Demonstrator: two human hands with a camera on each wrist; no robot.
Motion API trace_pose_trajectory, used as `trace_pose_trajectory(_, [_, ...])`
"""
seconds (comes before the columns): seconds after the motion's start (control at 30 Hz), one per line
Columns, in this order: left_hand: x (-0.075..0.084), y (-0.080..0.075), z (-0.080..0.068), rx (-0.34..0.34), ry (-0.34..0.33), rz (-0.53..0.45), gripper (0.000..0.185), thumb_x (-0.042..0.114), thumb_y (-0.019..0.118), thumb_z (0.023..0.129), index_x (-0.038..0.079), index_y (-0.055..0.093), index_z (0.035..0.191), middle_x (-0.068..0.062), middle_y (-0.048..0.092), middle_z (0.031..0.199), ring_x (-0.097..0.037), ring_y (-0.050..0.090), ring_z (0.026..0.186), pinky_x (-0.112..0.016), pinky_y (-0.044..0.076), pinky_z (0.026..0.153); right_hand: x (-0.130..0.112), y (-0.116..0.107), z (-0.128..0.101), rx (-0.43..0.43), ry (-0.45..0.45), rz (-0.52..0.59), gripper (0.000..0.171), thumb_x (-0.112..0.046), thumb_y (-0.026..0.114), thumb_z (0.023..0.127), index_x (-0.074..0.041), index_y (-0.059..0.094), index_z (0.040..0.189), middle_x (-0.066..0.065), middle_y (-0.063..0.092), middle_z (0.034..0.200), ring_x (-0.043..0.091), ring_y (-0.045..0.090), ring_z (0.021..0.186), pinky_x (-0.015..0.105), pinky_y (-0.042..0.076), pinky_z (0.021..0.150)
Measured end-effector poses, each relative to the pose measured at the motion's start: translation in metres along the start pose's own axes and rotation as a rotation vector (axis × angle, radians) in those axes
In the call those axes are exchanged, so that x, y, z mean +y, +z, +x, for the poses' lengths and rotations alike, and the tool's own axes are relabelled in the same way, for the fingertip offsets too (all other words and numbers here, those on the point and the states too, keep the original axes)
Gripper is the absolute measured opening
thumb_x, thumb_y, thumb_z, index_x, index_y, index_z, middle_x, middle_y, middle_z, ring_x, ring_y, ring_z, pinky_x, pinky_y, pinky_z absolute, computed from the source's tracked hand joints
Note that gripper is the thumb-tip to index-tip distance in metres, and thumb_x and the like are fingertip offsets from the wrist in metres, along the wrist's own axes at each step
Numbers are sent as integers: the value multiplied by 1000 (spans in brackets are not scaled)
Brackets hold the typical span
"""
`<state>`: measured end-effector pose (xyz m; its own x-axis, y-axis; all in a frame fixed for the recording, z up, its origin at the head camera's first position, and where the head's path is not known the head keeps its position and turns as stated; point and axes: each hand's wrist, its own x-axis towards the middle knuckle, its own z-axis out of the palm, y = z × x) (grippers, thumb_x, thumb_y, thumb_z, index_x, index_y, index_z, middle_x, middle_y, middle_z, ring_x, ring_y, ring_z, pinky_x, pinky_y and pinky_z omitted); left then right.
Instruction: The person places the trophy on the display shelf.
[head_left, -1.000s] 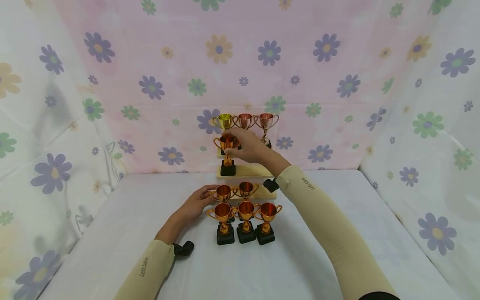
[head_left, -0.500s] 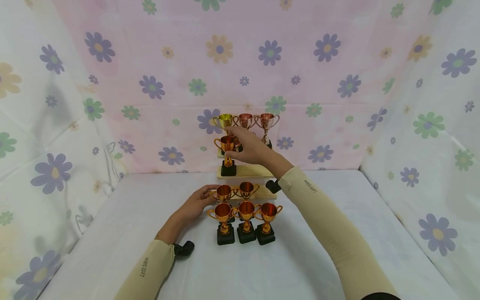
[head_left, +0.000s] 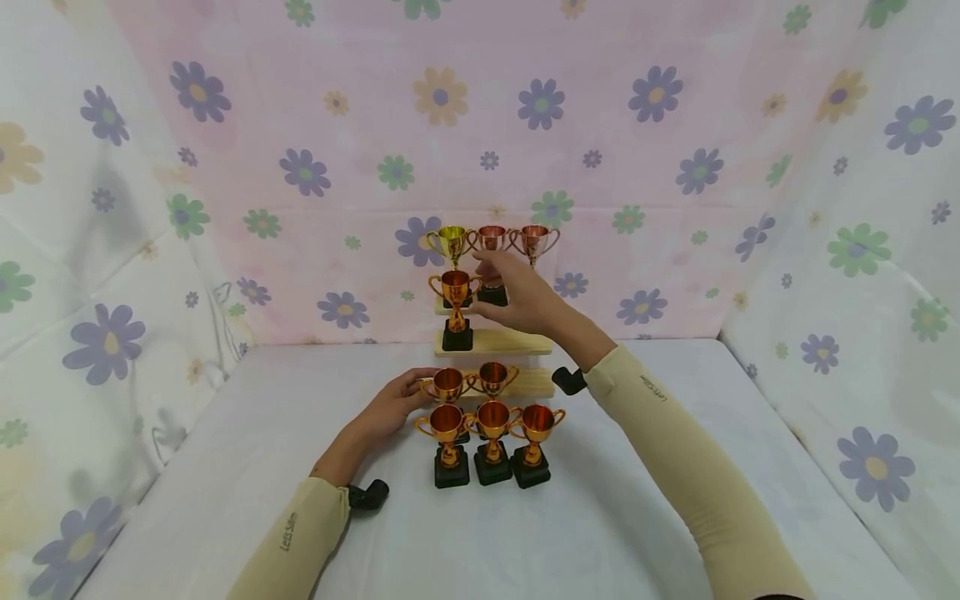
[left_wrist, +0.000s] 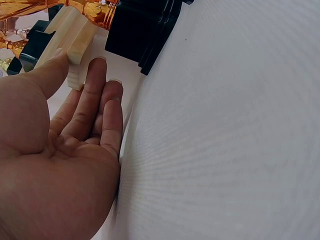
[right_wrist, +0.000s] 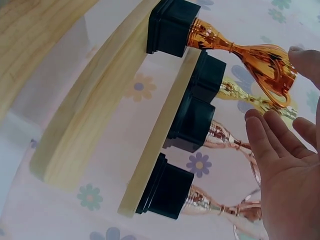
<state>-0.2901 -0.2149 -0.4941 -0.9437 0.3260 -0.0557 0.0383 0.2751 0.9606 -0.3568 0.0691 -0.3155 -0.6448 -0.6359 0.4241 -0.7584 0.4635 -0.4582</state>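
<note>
The left hand (head_left: 390, 408) lies low on the white surface (head_left: 225, 467), fingers straight and together, holding nothing. In the left wrist view its fingertips (left_wrist: 97, 65) touch the end of the lowest wooden step (left_wrist: 75, 40), and the thumb rests along the side of that step. A black block (left_wrist: 142, 30), seemingly a trophy base, stands just beside the fingers on the surface.

In front of the stepped wooden stand (head_left: 495, 342), three orange trophies on black bases stand upright in a row on the surface: the front left trophy (head_left: 447, 433), the front middle trophy (head_left: 492, 429) and the front right trophy (head_left: 534, 433). Two further orange trophies (head_left: 471, 382) stand on the lowest step behind them.

On the middle step one orange trophy (head_left: 454, 300) stands upright at the left end. The right hand (head_left: 521, 296) is raised just beside its cup, fingers spread and relaxed, gripping nothing. In the right wrist view the fingers (right_wrist: 272, 145) are apart from the cup (right_wrist: 267, 62), with a thumb tip near its rim; whether it touches cannot be told.

On the top step stand a yellow-gold trophy (head_left: 452, 242), a copper middle trophy (head_left: 491, 240) and a copper right trophy (head_left: 534, 240), the last partly hidden by the right hand.

A floral cloth (head_left: 675, 167) hangs behind and at both sides.
</note>
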Motion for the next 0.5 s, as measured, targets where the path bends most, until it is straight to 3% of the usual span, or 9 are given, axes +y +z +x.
trace_pose_trajectory(0.3, [1,1,0,18,9,40,50,31,58,111,14,49,157,-9,68,139,-34,62,130,-62,35,119,2,-6,-30,80,-28,59,80,-23,79,98,0,35,161,19,56,140,31,59,131,42,48,113])
trace_pose_trajectory(0.5, [1,0,-1,13,15,38,52,34,59,110,13,49,157,-9,68,141,-33,60,134,-61,32,121,-1,-7,-55,90,-40,92,74,-23,76,101,-6,37,161,17,56,144,30,58,134,46,46,115])
